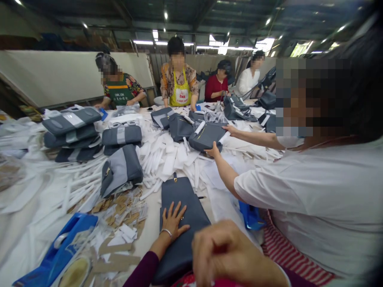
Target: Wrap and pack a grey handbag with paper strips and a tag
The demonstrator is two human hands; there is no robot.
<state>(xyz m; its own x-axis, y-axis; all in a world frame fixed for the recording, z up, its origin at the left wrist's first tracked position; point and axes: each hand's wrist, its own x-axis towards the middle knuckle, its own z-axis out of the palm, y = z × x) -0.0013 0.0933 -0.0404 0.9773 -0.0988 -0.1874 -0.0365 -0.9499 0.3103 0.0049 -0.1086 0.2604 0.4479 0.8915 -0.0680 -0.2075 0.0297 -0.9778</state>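
Note:
My left hand (172, 220) lies flat with spread fingers on a dark grey-blue handbag (182, 199) on the table in front of me. A bracelet circles that wrist. My right hand (221, 249) is raised close to the camera, blurred, with fingers curled in; what it holds, if anything, I cannot make out. To my right a person in a white shirt (314, 191) reaches both hands to another grey bag (206, 137) further up the table.
White paper strips (167, 157) litter the table. Stacks of grey bags (72, 123) stand at the left and middle. A blue tape dispenser (64, 245) and cardboard tags (119, 211) lie near left. Several other people work along the far side.

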